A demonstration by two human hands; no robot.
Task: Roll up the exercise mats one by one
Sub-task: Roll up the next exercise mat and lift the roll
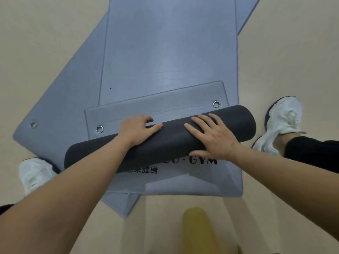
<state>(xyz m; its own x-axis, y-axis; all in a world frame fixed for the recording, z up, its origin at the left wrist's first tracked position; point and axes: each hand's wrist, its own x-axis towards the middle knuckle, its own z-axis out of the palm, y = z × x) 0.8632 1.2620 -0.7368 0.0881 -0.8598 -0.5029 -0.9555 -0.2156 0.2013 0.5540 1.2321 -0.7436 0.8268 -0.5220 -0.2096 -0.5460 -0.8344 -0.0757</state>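
Seen from above, on a beige floor point(36, 52): a dark grey roll point(174, 143) of exercise mat, lying slantwise just ahead, with its left end nearer and its right end farther off. Held by both hands. Left hand point(135, 131) hooked over the roll's far side, with fingers curled down toward the flat part beyond and thumb laid along the top. Right hand point(211, 136) pressed flat on the roll's upper face, with fingers straight and spread wide, gripping nothing. Just past the roll, a short grey flap point(156, 107) of the same mat, flat, with a left eyelet point(99, 129) and a right eyelet point(216, 104) of metal near its far corners. Under roll and flap, a blue-grey straight mat point(165, 52) stretched away, with black lettering point(203, 161) at its near end, partly hidden by the roll and the right wrist. Under that, a slanted mat point(64, 107) of the same colour, laid crosswise, with an eyelet of its own near the left corner. A white left shoe point(34, 173) just beside the slanted mat and a white right shoe point(282, 121) near the roll's far end, with a black trouser leg point(311, 153) above it. At the bottom edge, a blurred yellow shape point(198, 230), impossible to identify.
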